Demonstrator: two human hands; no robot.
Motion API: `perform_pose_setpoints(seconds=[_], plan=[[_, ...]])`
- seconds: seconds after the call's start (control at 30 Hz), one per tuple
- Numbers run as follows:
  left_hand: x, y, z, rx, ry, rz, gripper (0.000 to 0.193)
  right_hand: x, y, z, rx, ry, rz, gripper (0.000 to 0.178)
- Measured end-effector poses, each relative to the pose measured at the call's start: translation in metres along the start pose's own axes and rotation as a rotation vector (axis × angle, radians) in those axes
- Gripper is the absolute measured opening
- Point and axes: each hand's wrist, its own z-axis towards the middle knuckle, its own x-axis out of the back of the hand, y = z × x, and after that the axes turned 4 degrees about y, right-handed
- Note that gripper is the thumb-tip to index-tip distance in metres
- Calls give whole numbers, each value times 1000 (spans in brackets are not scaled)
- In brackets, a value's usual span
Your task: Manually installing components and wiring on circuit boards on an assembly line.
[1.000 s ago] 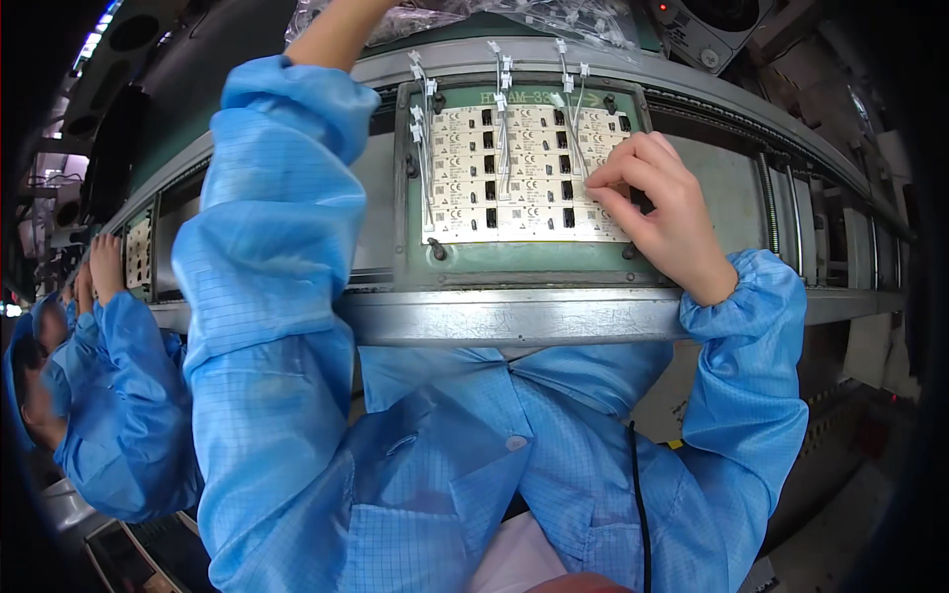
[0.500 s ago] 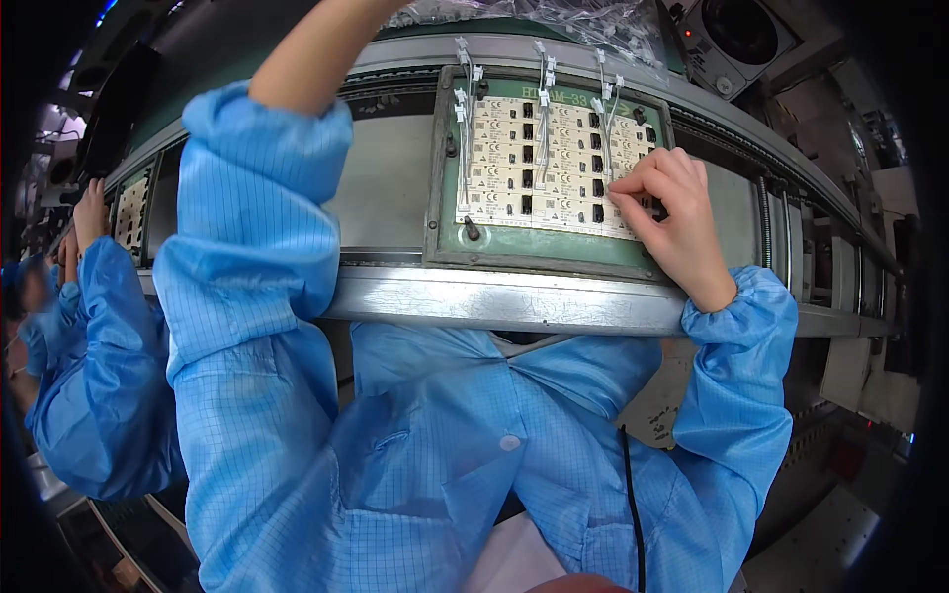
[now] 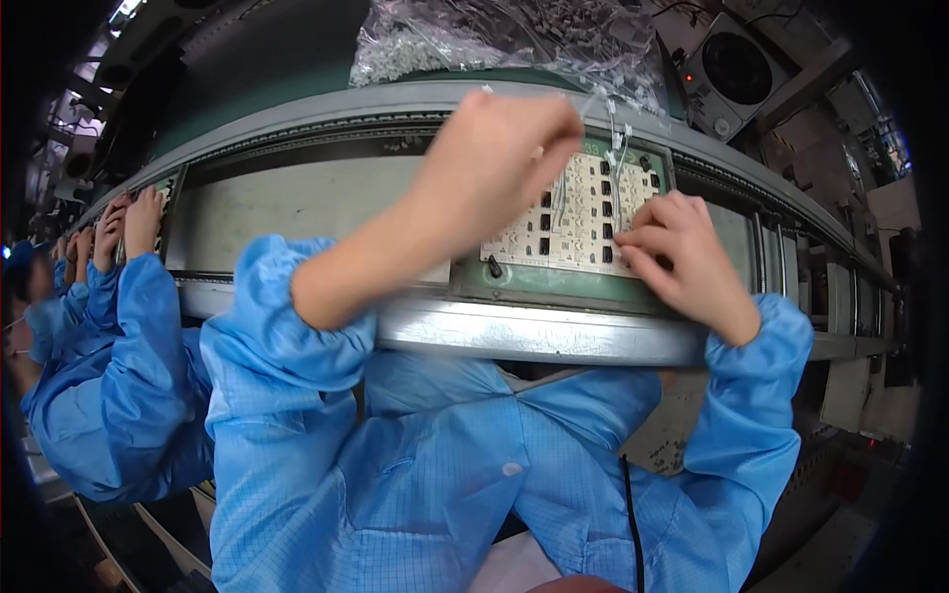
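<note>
A panel of small cream circuit boards (image 3: pixel 578 259) with black parts sits in a green fixture (image 3: pixel 554 285) in front of me. My left hand (image 3: pixel 509 148) is over its far left part, fingers curled and blurred by motion; what they hold is hidden. Thin white wires with connectors (image 3: pixel 613 158) lie over the panel and reach past the fixture's far edge. Near the panel's right side, my right hand (image 3: pixel 682 252) pinches thumb and forefinger together at the lower end of a white wire (image 3: pixel 617 203).
Beyond the rail lies a clear plastic bag (image 3: pixel 435 49) with many white connectors and wires. A metal rail (image 3: pixel 494 331) runs along my side of the conveyor. A black round fan-like unit (image 3: pixel 736 57) stands at the far right. At left, a co-worker's hands (image 3: pixel 143 222) work on another panel.
My left hand has come back from beyond the top edge to over the panel. My right hand stays at the same spot on the panel; the whole view has shifted, showing more of the bag.
</note>
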Motion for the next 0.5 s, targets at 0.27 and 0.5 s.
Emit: perform_pose_setpoints(seconds=[0.27,0.5], plan=[[-38,38,-41,-221,-58,393,8,-20,120,175,91,468,-185,18],[-74,42,-61,-83,-11,334,12,-67,206,207,-148,172,-205,34]])
